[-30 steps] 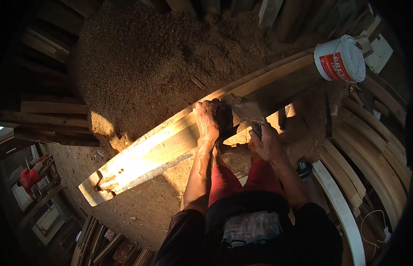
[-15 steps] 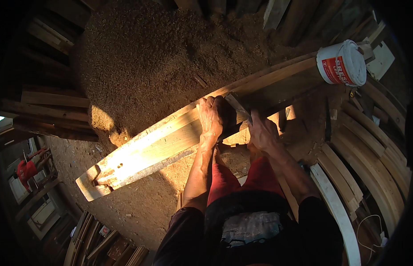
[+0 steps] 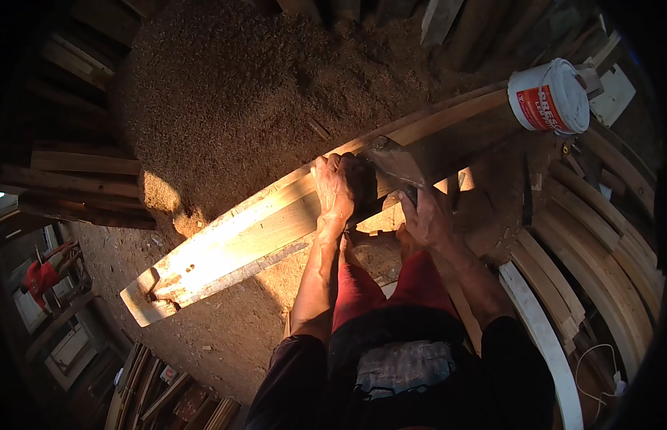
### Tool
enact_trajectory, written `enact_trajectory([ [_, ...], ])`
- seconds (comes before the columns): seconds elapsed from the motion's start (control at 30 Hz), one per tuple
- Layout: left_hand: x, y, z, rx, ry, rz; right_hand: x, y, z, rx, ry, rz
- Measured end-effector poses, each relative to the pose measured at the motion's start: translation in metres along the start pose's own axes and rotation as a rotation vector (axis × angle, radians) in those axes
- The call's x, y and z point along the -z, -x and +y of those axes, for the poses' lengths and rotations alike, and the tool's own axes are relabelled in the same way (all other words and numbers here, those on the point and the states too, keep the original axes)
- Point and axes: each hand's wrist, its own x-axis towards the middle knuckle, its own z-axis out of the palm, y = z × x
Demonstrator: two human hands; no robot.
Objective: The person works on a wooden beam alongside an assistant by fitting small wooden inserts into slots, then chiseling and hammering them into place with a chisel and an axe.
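Observation:
A long, slightly curved wooden beam (image 3: pixel 240 240) lies slantwise before me, its near left end brightly sunlit. My left hand (image 3: pixel 335 188) rests on the beam at mid-length with its fingers curled closed. What those fingers hold, if anything, is lost in dark shadow. To the right, my right hand (image 3: pixel 425 217) is closed on the handle of a wide flat-bladed tool (image 3: pixel 396 161). Its dull metal blade lies across the shaded part of the beam, just right of my left hand. The exact kind of tool cannot be made out.
A white bucket with a red label (image 3: pixel 545 100) stands at the beam's far right end. Behind the beam rises a heap of wood shavings (image 3: pixel 226 93). Curved timber pieces (image 3: pixel 598 251) are stacked at right, with a white strip (image 3: pixel 541 344) nearer me. A red tool (image 3: pixel 41 278) sits at far left.
The tool in my right hand has turned, so more of its blade's broad face shows. My left hand stays at about the same spot on the beam.

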Motion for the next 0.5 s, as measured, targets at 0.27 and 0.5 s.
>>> enact_trajectory([
  [0.27,-0.002,0.004,-0.003,0.026,-0.08,0.033,0.008,-0.004,0.002,-0.07,0.041,-0.132],
  [0.5,0.001,-0.005,0.0,0.045,-0.054,0.007,0.004,-0.005,0.011,-0.244,0.17,-0.3],
])
